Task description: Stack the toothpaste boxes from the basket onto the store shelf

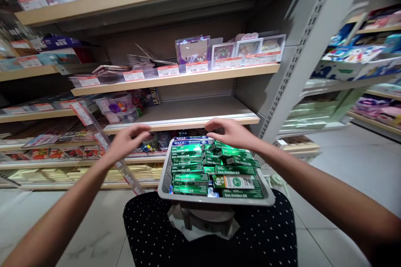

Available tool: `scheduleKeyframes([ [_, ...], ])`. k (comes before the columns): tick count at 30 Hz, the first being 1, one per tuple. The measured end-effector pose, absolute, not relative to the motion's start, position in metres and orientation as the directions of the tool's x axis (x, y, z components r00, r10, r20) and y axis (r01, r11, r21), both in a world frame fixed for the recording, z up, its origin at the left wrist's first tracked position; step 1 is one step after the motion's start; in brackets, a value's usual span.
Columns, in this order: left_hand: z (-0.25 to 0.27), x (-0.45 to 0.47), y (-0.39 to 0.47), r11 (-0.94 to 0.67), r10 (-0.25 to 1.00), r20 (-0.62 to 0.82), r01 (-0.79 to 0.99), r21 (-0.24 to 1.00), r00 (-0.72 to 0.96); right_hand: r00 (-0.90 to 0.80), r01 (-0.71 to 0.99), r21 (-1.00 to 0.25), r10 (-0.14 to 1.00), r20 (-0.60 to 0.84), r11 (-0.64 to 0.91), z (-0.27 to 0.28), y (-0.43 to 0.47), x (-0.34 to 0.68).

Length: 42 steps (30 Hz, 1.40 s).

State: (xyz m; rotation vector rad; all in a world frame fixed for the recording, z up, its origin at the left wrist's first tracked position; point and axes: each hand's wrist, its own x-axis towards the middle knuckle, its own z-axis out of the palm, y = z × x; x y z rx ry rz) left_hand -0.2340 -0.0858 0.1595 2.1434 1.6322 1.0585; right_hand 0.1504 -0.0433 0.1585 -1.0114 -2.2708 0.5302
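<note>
A grey plastic basket (216, 201) stands before my knees, filled with several green toothpaste boxes (188, 168) marked "Doc.Golden". One box (234, 182) near the front shows a white and orange side. Blue boxes (189, 139) lie along the far rim. My left hand (130, 137) hangs in the air left of the basket, by the lower shelf's front edge, fingers curved and apart with nothing in them. Above the far right part of the basket is my right hand (228, 131), its thumb and fingers apart and nothing visible between them.
The lower shelf (188, 110) holds clear plastic tubs (122, 106) at its left. On the middle shelf (178, 79) stand boxed items and thin packets behind price labels. A slotted grey upright (291, 50) rises at the right. A clear label strip (103, 144) slants at the left.
</note>
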Motion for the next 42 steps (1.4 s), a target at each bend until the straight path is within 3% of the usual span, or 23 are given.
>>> scheduleKeyframes([
  [4, 0.090, -0.208, -0.075, -0.356, 0.932, 0.216, 0.626, 0.694, 0.291, -0.672, 0.567, -0.550, 0.730, 0.123, 0.614, 0.130, -0.024, 0.120],
  [9, 0.043, -0.202, -0.063, -0.432, 0.899, 0.287, 0.572, 0.697, 0.330, -0.755, 0.535, -0.549, 0.655, 0.031, 0.642, 0.105, 0.000, 0.107],
  [15, 0.037, -0.202, -0.060, -0.413, 0.910, 0.271, 0.616, 0.671, 0.314, -0.762, 0.517, -0.538, 0.644, 0.066, 0.666, 0.097, 0.001, 0.111],
  [20, 0.034, -0.194, -0.058, -0.400, 0.917, 0.267, 0.685, 0.609, 0.298, -0.783, 0.538, -0.459, 0.620, 0.038, 0.707, 0.096, 0.002, 0.111],
  [29, 0.044, -0.190, -0.055, -0.291, 0.954, 0.163, 0.639, 0.712, 0.253, -0.745, 0.652, -0.278, 0.664, -0.062, 0.706, 0.100, 0.002, 0.102],
  [38, 0.060, -0.186, -0.045, -0.238, 0.937, 0.030, 0.577, 0.781, 0.347, -0.692, 0.719, -0.206, 0.711, -0.126, 0.663, 0.105, 0.000, 0.096],
  [42, 0.060, -0.187, -0.040, -0.223, 0.944, 0.039, 0.544, 0.809, 0.328, -0.676, 0.733, -0.222, 0.726, -0.127, 0.643, 0.104, 0.001, 0.093],
])
